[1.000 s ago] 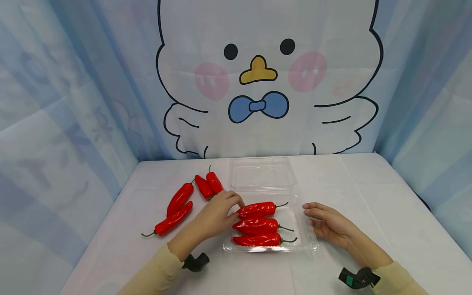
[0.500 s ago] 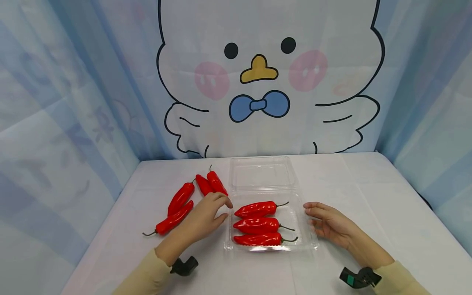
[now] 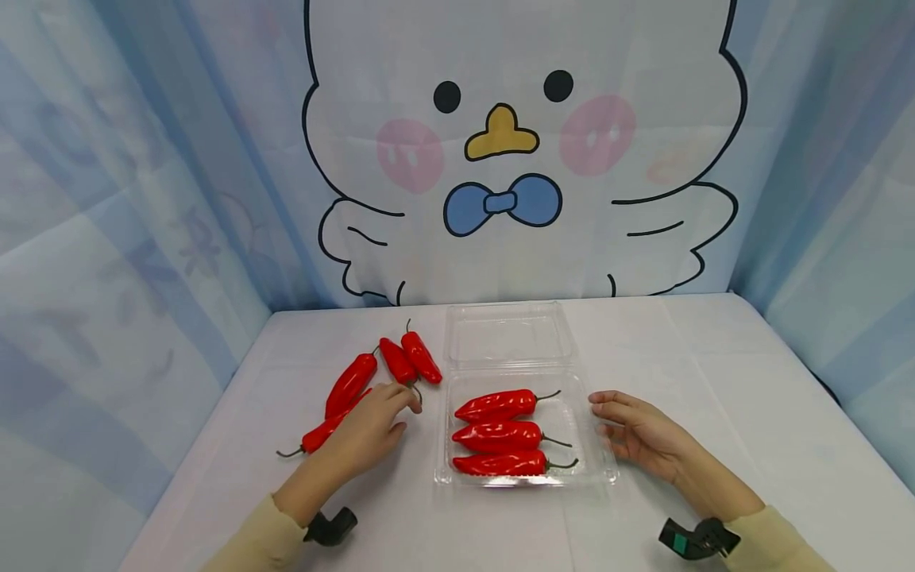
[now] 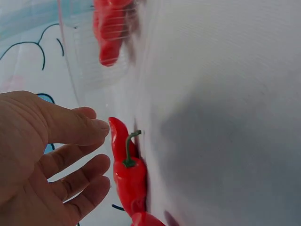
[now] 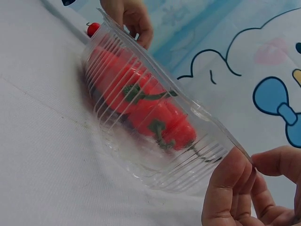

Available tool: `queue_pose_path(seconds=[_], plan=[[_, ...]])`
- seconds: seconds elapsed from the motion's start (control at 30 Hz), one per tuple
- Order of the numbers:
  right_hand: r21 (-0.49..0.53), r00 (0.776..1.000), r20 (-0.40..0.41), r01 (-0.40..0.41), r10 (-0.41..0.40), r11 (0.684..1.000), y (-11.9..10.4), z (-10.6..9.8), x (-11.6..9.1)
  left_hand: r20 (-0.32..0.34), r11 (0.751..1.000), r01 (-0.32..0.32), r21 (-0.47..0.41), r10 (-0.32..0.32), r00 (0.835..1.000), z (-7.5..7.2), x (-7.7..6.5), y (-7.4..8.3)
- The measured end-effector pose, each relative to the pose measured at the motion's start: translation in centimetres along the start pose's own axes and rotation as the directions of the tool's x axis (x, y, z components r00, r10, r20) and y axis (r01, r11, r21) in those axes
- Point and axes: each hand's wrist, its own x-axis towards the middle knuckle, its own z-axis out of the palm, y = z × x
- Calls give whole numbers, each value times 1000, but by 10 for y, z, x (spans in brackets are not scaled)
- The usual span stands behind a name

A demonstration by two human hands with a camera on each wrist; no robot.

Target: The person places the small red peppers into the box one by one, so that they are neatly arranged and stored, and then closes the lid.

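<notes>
My left hand hovers left of the clear plastic clamshell box, its fingers loosely bent and holding nothing. In the left wrist view a gap separates the fingertips from a red chili pepper with a green stem. At the box's right side, my right hand pinches the rim between thumb and fingers, which the right wrist view shows close up. Inside the box lie three red chili peppers in a row, stems pointing right. Left of it are several loose ones, including a chili pepper near the lid.
The box's lid lies folded back toward the rear edge of the white table. A printed curtain hangs behind, with blue cloth on both sides. Each wrist wears a small black camera.
My left hand has let go of the upper chili pepper in the box and moved left toward the loose ones. The right hand has stayed at the box's edge.
</notes>
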Motion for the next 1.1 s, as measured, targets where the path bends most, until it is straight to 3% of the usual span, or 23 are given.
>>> queue_pose_path(seconds=[0.47,1.1], plan=[[6,1000,19,12,-12,1000,0,-2,0,-5,998,54,35,-54,999,-7,-9,-18],[13,1000,20,6,-7,1000,0,0,-1,62,985,147,89,-153,986,-31,-27,-52]])
